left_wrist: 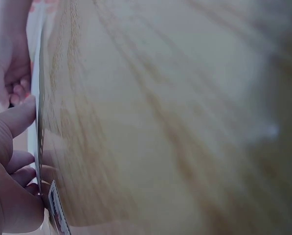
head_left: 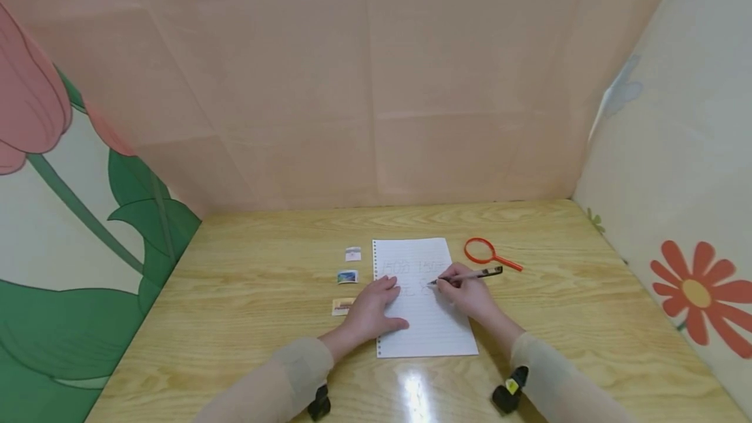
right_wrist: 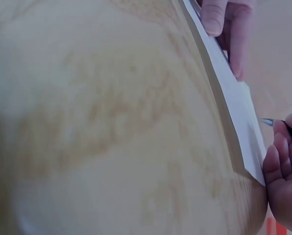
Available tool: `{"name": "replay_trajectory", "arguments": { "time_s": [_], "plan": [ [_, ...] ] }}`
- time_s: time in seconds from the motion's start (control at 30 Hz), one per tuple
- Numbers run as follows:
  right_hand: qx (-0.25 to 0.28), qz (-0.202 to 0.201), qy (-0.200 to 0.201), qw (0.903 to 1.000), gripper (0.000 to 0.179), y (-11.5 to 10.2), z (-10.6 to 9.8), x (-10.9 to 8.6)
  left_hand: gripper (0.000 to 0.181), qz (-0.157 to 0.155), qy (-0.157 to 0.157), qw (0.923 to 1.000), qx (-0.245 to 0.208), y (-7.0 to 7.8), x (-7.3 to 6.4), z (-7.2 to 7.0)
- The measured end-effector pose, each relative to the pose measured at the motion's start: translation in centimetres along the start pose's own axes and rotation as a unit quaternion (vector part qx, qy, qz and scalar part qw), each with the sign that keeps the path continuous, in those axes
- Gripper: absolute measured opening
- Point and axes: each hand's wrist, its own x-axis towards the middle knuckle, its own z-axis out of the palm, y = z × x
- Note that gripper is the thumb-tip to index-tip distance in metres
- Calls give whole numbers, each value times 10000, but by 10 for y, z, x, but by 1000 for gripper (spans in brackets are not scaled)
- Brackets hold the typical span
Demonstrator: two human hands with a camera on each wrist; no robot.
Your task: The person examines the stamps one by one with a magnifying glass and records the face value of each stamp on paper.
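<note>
A lined sheet of paper (head_left: pixel 423 338) with punched holes down its left side lies on the wooden table. My left hand (head_left: pixel 371 309) rests on its left edge, fingers extended and thumb spread. In my right hand (head_left: pixel 472 294) a dark pen (head_left: pixel 486 273) is pinched, its tip at the sheet beside faint reddish writing (head_left: pixel 431 267). The left wrist view shows the left thumb and fingers along the paper's edge. From the right wrist, the pen's silver tip (right_wrist: pixel 267 121) shows just above the page, with the right fingers curled behind it.
Left of the sheet, three small stamps form a column: a pale one (head_left: pixel 353 254), a blue-green one (head_left: pixel 347 277) and a yellowish one (head_left: pixel 341 307) partly behind the left hand. A red magnifying glass (head_left: pixel 506 262) lies right of the sheet. Patterned panels surround the table (head_left: pixel 235 279).
</note>
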Motion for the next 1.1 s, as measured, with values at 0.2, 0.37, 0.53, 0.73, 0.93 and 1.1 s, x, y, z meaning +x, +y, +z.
{"name": "replay_trajectory", "arguments": {
  "time_s": [0.2,0.37,0.53,0.73,0.93,1.1],
  "plan": [
    [-135,60,38,9999,9,5,-3,3,74,-16,-14,10000,50,0,0,0],
    [-232,72,-39,9997,9,4,-4,4,73,-17,-26,10000,52,0,1,0],
    [-436,-35,-78,9990,9,2,-4,6,73,-1,-19,10000,46,0,1,1],
    [-524,-179,-289,9980,12,1,-5,2,73,34,1,10000,69,0,2,1],
    [-527,-446,-422,9967,12,2,-8,-5,74,-60,-35,10000,46,0,2,1],
    [-492,-530,-432,9964,11,3,-11,-9,74,-36,-18,10000,20,-1,1,1]
  ]
}}
